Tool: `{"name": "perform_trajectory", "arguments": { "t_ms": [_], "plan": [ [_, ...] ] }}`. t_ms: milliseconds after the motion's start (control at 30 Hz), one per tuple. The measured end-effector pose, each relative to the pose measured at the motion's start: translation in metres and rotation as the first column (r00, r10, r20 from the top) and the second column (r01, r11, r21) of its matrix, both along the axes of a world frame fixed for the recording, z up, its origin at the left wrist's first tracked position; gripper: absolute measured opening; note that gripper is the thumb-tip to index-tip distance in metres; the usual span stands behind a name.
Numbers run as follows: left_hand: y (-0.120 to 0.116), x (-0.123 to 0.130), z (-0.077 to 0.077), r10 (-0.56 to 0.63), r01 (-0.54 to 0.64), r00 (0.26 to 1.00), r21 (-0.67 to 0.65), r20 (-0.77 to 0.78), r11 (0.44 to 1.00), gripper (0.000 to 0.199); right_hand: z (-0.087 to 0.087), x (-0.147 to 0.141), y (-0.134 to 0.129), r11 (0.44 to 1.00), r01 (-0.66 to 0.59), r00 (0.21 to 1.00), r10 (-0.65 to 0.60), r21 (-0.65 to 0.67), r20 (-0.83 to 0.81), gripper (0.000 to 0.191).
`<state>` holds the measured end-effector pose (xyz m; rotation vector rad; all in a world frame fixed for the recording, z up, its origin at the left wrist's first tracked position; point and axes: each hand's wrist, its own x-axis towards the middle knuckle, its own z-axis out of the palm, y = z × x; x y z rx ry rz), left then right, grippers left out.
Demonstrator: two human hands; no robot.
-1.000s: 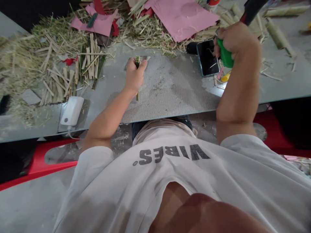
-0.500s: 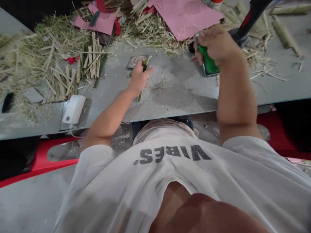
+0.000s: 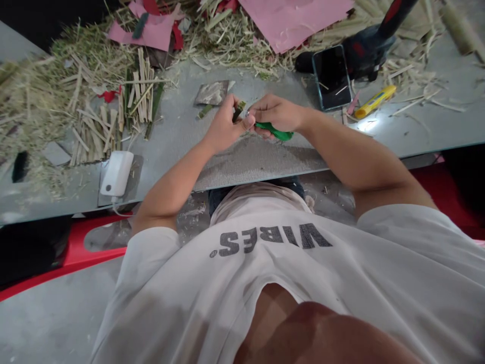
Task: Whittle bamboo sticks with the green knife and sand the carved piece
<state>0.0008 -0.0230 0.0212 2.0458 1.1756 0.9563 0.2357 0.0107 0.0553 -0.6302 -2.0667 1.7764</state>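
Observation:
Near the middle of the table, my left hand (image 3: pixel 223 126) is closed around a short green bamboo strip (image 3: pixel 238 110), whose end sticks up past the fingers. My right hand (image 3: pixel 282 114) has come up against it, wrapped around a green-handled tool (image 3: pixel 279 133). The tool's working end lies between both hands, mostly covered by fingers, so its kind is not clear. Just beyond my left hand lie a worn, dusty square sheet (image 3: pixel 212 93) and a small cut bamboo piece (image 3: pixel 205 111).
A phone (image 3: pixel 332 77) leans by a dark power tool (image 3: pixel 356 53); a yellow tool (image 3: pixel 375 102) lies to its right. At left are bundled bamboo sticks (image 3: pixel 94 131), a white power bank (image 3: pixel 117 173) and heaped shavings (image 3: pixel 41 111). Pink paper (image 3: pixel 291 20) lies at the back.
My right hand has moved left and nearer with the green-handled tool, from over the phone to my left hand. The phone and the yellow tool now show. My left hand has shifted slightly right.

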Motion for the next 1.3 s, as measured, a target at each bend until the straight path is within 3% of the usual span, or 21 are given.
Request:
{"name": "perform_trajectory", "arguments": {
  "t_ms": [267,400,533,667,800,1133,1300],
  "plan": [
    [-0.004,0.002,-0.001,0.031,-0.031,1.0,-0.021,0.0,0.999,0.07,-0.008,0.0,0.004,0.997,-0.067,0.997,0.065,-0.041,-0.046,0.048],
    [-0.003,0.0,-0.002,0.013,-0.012,1.0,0.013,-0.025,1.0,0.069,-0.007,0.0,0.003,0.994,-0.017,1.0,0.016,-0.104,-0.007,0.051],
    [0.0,-0.004,-0.009,-0.073,0.074,0.997,0.012,-0.012,0.997,0.068,-0.011,0.0,0.006,0.993,-0.051,0.998,0.047,-0.109,-0.039,0.056],
    [0.01,-0.008,-0.023,-0.188,0.184,0.981,0.095,0.043,0.978,0.065,-0.019,-0.001,0.011,0.989,-0.119,0.991,0.112,-0.087,-0.079,0.055],
    [0.019,-0.011,-0.035,-0.157,0.141,0.985,0.176,0.076,0.974,0.062,-0.024,-0.006,0.01,0.997,-0.071,0.99,0.066,-0.035,-0.122,0.059],
    [0.026,-0.011,-0.048,-0.013,-0.017,0.996,0.32,0.089,0.947,0.07,-0.034,-0.028,-0.014,0.976,0.195,0.963,-0.172,0.095,-0.21,0.073],
    [0.029,-0.011,-0.047,0.031,-0.053,0.995,0.245,0.093,0.968,0.076,-0.033,-0.031,-0.02,0.949,0.28,0.95,-0.252,0.148,-0.183,0.076]
  ]
}}
